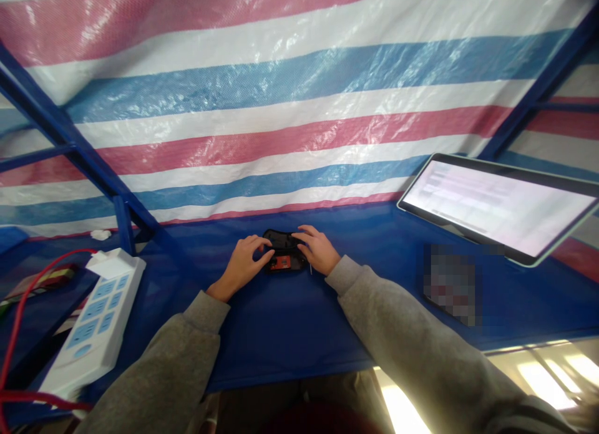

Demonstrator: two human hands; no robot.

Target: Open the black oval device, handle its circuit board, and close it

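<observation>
A small black opened casing (281,238), which looks like a game controller in two halves, lies on the blue table at the middle. The rear half shows its dark inside. In the front half sits a red circuit board (282,263). My left hand (244,260) grips the casing's left side, thumb toward the board and index finger curved over the rear half. On the right side, my right hand (319,249) has its fingers bent over the rear half and the right end. A thin pale piece shows under the right hand, too small to name.
A white power strip (100,318) with a red cable (23,297) lies at the left. A tablet-like screen (505,200) leans at the back right, with a blurred-out flat object (452,287) before it. Blue frame bars (79,141) and striped sheeting (299,135) close off the back.
</observation>
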